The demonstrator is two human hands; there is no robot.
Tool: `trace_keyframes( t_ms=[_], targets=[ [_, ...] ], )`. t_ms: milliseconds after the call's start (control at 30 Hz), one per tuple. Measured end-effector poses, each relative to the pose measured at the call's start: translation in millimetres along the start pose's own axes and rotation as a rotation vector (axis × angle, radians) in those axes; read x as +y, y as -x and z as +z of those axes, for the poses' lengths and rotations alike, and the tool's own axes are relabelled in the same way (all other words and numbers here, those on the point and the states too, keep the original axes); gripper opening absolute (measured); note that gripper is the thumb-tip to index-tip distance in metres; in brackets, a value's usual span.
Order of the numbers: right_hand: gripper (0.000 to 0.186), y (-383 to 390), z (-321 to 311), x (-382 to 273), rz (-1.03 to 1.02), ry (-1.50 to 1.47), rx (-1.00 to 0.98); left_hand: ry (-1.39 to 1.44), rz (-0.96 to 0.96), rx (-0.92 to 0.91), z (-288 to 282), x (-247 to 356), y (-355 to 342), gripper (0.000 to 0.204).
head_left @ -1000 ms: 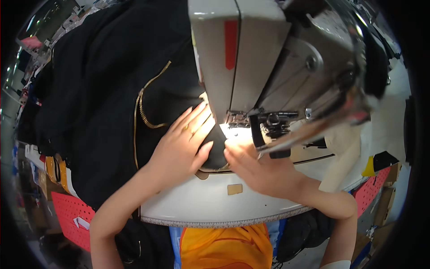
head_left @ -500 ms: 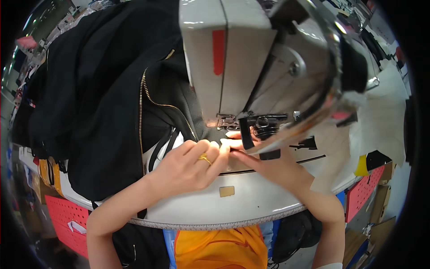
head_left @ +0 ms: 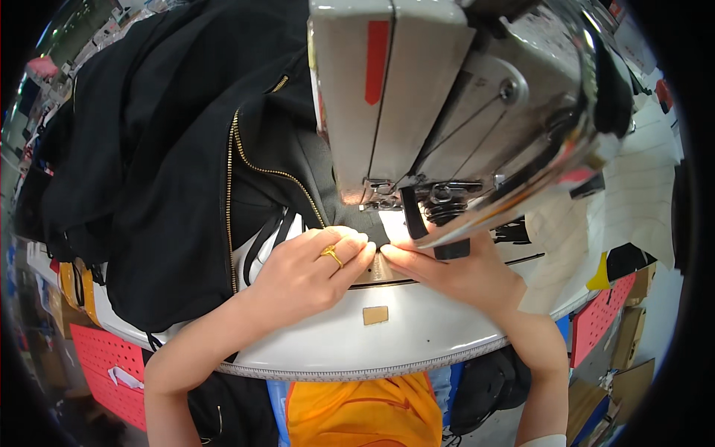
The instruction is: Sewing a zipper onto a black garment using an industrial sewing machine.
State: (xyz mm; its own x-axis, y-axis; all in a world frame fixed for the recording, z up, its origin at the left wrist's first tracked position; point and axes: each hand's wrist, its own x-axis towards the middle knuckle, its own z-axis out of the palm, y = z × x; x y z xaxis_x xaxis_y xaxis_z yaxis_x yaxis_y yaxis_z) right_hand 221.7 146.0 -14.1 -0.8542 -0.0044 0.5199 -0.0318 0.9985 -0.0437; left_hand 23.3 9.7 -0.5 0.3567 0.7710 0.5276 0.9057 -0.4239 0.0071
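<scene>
Black fabric everywhere, basically: one big black jacket (head_left: 171, 164) heaped over the left half of the counter (head_left: 417, 335), with one gold zipper (head_left: 231, 171) running down it and curling toward the needle area. One grey sewing machine (head_left: 447, 104) fills the top middle, with a red strip on its head, and its presser foot sits right over the lit patch where the cloth edge is. Two hands, both bare: the left hand (head_left: 305, 276) wears one gold ring (head_left: 331, 255) and lies flat with its fingers pressed down on the jacket's edge just in front of the machine; the right hand (head_left: 454, 272) is partly tucked under the machine head, fingertips pinching the same edge. The fingertips of the two nearly touch. Neither is wrapped round anything, they're just pressing and pinching cloth. The counter is white, curved along the front with a measuring strip on its rim and one small tan tag (head_left: 375, 315) near the middle. Two red pegboard panels (head_left: 607, 316) flank it low left and right, plus cardboard boxes (head_left: 633, 328) at the right. Open room is mostly on the right side of the counter; the left is buried in jacket.
</scene>
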Motion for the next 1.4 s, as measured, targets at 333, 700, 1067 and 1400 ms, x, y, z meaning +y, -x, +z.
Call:
trace_keyframes(
  t_ms=[333,700,1067,1400],
  targets=[
    [0.023,-5.5,8.6,12.2,0.104,-0.237,-0.01,-0.108,0.051,-0.014,7.6,0.2,7.0,0.038],
    [0.023,-14.4,37.5,16.3,0.03,0.194,-0.076,-0.006,0.051,-0.364,1.1,-61.2,14.6,0.039],
    [0.016,-33.1,17.1,22.7,0.712,-0.329,-0.469,0.055,0.033,-0.069,15.7,-55.8,4.9,0.036],
    [0.022,48.6,40.3,53.4,-0.291,0.86,-0.567,0.109,-0.03,-0.043,13.1,-54.0,0.9,0.03]
  ],
)
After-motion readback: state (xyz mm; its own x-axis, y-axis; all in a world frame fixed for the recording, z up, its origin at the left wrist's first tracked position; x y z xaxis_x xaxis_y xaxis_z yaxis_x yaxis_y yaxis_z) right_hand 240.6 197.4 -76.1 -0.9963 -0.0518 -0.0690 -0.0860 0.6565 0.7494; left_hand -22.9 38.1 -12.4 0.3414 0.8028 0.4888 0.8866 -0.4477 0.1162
